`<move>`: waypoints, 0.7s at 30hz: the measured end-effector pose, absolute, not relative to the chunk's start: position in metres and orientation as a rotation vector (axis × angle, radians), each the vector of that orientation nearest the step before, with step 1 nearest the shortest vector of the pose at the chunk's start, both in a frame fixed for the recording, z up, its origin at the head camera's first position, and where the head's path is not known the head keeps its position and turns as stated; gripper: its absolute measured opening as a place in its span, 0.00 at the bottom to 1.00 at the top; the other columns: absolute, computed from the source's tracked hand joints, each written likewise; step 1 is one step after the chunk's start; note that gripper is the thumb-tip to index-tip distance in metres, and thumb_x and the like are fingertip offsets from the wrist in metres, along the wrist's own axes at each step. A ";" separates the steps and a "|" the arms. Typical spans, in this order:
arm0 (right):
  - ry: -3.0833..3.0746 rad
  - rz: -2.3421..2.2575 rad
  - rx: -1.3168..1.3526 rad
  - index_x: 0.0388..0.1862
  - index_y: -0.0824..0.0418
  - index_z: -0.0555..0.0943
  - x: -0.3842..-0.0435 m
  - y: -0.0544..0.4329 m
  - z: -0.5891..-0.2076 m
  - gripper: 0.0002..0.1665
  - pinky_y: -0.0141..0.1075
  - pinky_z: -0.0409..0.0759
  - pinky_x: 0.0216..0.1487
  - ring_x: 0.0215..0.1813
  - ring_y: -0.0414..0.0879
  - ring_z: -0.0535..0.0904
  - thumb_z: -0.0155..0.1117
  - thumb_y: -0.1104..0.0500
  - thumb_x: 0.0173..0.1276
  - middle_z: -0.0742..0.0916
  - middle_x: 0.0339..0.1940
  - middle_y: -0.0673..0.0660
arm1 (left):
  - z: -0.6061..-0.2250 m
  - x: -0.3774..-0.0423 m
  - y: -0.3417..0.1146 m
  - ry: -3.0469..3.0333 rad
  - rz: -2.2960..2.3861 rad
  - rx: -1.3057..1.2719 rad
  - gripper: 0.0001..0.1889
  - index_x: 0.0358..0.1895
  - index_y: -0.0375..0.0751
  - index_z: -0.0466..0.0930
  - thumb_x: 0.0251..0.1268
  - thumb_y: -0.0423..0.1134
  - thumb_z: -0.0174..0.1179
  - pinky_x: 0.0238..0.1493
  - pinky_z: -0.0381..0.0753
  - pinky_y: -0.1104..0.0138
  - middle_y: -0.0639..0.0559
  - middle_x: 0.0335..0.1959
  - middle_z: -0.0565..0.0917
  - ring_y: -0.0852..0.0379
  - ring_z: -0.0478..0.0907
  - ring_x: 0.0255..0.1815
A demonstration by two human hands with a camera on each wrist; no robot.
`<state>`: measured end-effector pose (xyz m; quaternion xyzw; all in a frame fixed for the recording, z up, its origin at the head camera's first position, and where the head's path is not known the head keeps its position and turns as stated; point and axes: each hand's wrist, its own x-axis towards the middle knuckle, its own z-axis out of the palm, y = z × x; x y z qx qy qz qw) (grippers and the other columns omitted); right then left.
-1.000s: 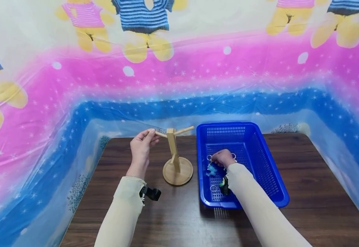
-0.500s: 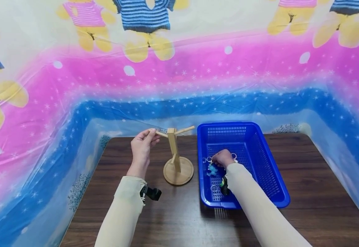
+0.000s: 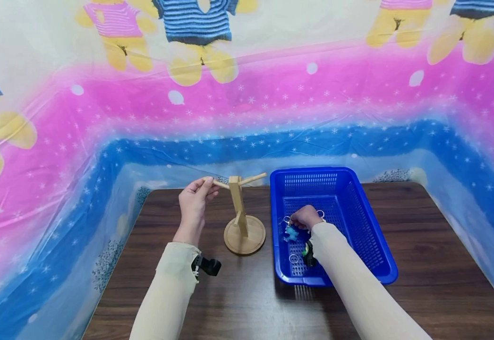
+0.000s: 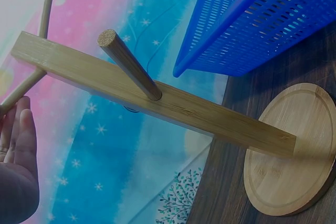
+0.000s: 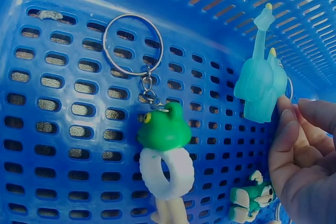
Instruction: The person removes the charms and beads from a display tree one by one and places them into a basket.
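In the head view my left hand (image 3: 193, 208) pinches the left peg of a wooden peg stand (image 3: 238, 203) between thumb and fingers. The stand is upright on its round base, and the left wrist view shows its post and pegs with nothing hung on them. My right hand (image 3: 307, 217) reaches into a blue plastic basket (image 3: 379, 250). Its fingertips pinch a keychain with a translucent light-blue figure (image 5: 258, 85); the exact grip point is partly hidden. Nearby in the basket lie a green frog keychain (image 5: 165, 129) with a white ring and a green-and-white figure (image 5: 251, 199).
A dark wood table (image 3: 230, 302) carries the stand and, to its right, the basket. Another metal ring (image 3: 320, 215) shows beyond my right hand. A patterned cloth (image 3: 247, 108) hangs along the table's back and sides.
The light-blue keychain has shifted and turned slightly at my right fingertips. My left hand stays on the peg, and the stand and basket keep their places.
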<state>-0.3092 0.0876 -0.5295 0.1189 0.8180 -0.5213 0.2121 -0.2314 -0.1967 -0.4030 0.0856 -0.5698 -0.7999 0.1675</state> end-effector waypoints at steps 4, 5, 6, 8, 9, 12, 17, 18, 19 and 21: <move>2.247 -1.476 0.344 0.29 0.70 0.86 -0.308 0.087 -0.529 0.10 0.26 0.76 0.22 0.21 0.39 0.74 0.59 0.70 0.68 0.80 0.14 0.48 | -0.403 -0.231 -0.196 -1.627 -2.270 0.244 0.06 0.44 0.32 0.85 0.73 0.32 0.62 0.36 0.90 0.76 0.62 0.25 0.89 0.68 0.88 0.29; 2.244 -1.478 0.346 0.29 0.70 0.86 -0.308 0.087 -0.528 0.10 0.26 0.77 0.22 0.21 0.39 0.74 0.59 0.70 0.68 0.80 0.14 0.49 | -0.403 -0.231 -0.196 -1.626 -2.269 0.243 0.05 0.43 0.34 0.86 0.73 0.32 0.62 0.36 0.90 0.76 0.62 0.24 0.89 0.68 0.88 0.29; 2.244 -1.474 0.346 0.30 0.70 0.85 -0.308 0.087 -0.528 0.10 0.26 0.77 0.23 0.21 0.39 0.74 0.58 0.70 0.68 0.80 0.15 0.49 | -0.403 -0.231 -0.196 -1.626 -2.270 0.243 0.04 0.40 0.38 0.86 0.73 0.31 0.62 0.36 0.90 0.76 0.62 0.24 0.89 0.68 0.88 0.28; 2.246 -1.463 0.346 0.30 0.70 0.85 -0.308 0.087 -0.527 0.10 0.26 0.78 0.24 0.22 0.39 0.75 0.58 0.70 0.68 0.80 0.16 0.49 | -0.402 -0.231 -0.196 -1.622 -2.272 0.239 0.07 0.36 0.43 0.87 0.74 0.31 0.61 0.36 0.90 0.76 0.62 0.24 0.89 0.68 0.88 0.28; 2.251 -1.453 0.337 0.31 0.70 0.85 -0.308 0.087 -0.526 0.09 0.26 0.78 0.24 0.22 0.39 0.75 0.58 0.70 0.68 0.81 0.16 0.49 | -0.402 -0.231 -0.196 -1.620 -2.274 0.239 0.09 0.34 0.46 0.87 0.74 0.31 0.61 0.36 0.90 0.77 0.62 0.24 0.89 0.68 0.88 0.28; 2.276 -1.418 0.294 0.36 0.72 0.85 -0.309 0.089 -0.522 0.09 0.26 0.80 0.25 0.22 0.39 0.75 0.59 0.70 0.66 0.81 0.17 0.50 | -0.401 -0.231 -0.195 -1.620 -2.274 0.230 0.12 0.31 0.50 0.86 0.74 0.31 0.61 0.35 0.90 0.77 0.62 0.24 0.89 0.68 0.88 0.28; 2.287 -1.447 0.149 0.53 0.77 0.81 -0.310 0.095 -0.508 0.17 0.28 0.83 0.31 0.30 0.41 0.80 0.57 0.65 0.72 0.87 0.28 0.56 | -0.401 -0.231 -0.194 -1.607 -2.275 0.226 0.09 0.35 0.45 0.87 0.73 0.30 0.61 0.35 0.90 0.76 0.62 0.24 0.89 0.68 0.88 0.27; 2.281 -1.458 0.122 0.56 0.77 0.80 -0.309 0.097 -0.503 0.19 0.29 0.84 0.34 0.34 0.43 0.81 0.56 0.64 0.74 0.88 0.33 0.58 | -0.402 -0.231 -0.194 -1.602 -2.276 0.227 0.08 0.35 0.44 0.87 0.73 0.30 0.61 0.35 0.90 0.76 0.62 0.23 0.89 0.68 0.88 0.27; 2.276 -1.465 0.094 0.60 0.77 0.78 -0.308 0.098 -0.498 0.22 0.31 0.85 0.37 0.37 0.44 0.82 0.55 0.62 0.77 0.89 0.40 0.62 | -0.402 -0.231 -0.194 -1.599 -2.277 0.230 0.08 0.35 0.43 0.87 0.73 0.30 0.61 0.35 0.90 0.76 0.62 0.23 0.89 0.68 0.88 0.27; 2.262 -1.489 0.073 0.65 0.75 0.75 -0.307 0.098 -0.486 0.24 0.36 0.87 0.46 0.44 0.47 0.83 0.53 0.58 0.80 0.88 0.53 0.67 | -0.403 -0.231 -0.195 -1.598 -2.277 0.236 0.09 0.35 0.45 0.87 0.74 0.30 0.61 0.35 0.90 0.76 0.62 0.23 0.89 0.68 0.88 0.27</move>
